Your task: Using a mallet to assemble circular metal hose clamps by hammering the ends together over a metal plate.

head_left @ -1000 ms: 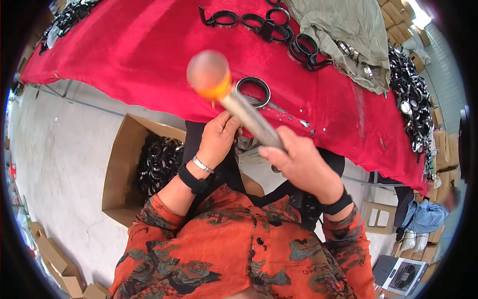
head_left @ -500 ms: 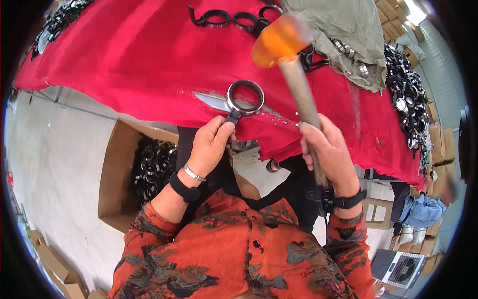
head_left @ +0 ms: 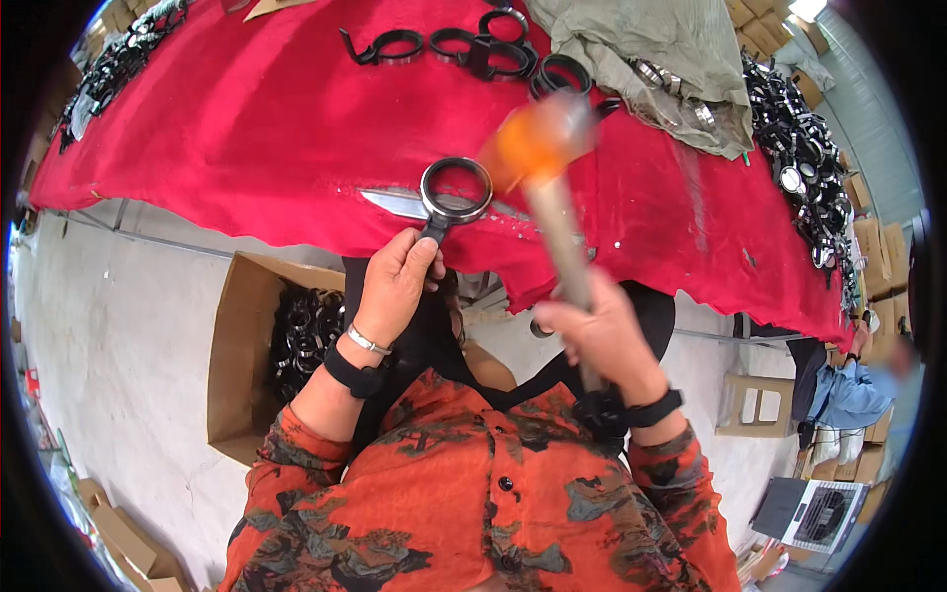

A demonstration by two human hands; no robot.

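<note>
My left hand [head_left: 397,286] grips the short black handle of a round ring part [head_left: 456,160], black with a shiny metal rim. The ring rests at the front edge of the red-covered table, over a worn patch with a bare metal surface [head_left: 395,203]. Wrapped round a wooden handle, my right hand [head_left: 604,331] holds a mallet [head_left: 538,148] with an orange head. That head is blurred by motion and hangs just right of the ring; whether it touches cannot be told.
Several black ring parts [head_left: 400,44] lie farther back on the red cloth [head_left: 247,128]. A grey-green cloth [head_left: 651,49] partly covers metal rings, beside a heap of rings [head_left: 804,168]. An open cardboard box [head_left: 232,355] of black parts stands at lower left. Another person [head_left: 853,395] is at far right.
The mallet has swung left and down toward the ring, with my right hand moving left. My left hand still holds the ring part; the whole view has shifted slightly.
</note>
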